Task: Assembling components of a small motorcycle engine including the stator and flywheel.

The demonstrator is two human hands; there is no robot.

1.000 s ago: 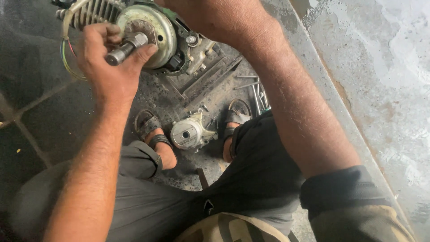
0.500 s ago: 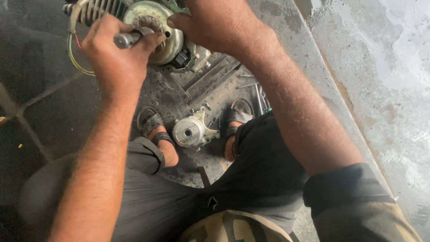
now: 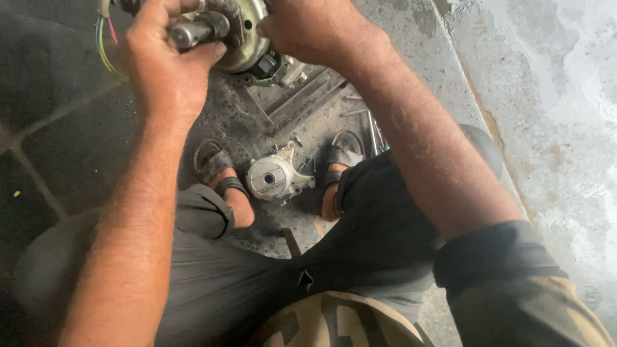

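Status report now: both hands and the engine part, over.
Left hand shut on metal tool. Right hand gripping round engine part. Silver cover on floor between feet, clear of hands.

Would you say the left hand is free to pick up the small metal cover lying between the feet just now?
Probably not at once: the left hand is wrapped around a metal tool against the round engine part. The small metal cover lies uncovered on the floor, so nothing else blocks it.

Bare forearms, dark rolled-up sleeve (image 3: 495, 257) on right, dark grey trousers (image 3: 212, 283), dark strap sandals (image 3: 215, 168), camo-print shirt hem (image 3: 334, 321).
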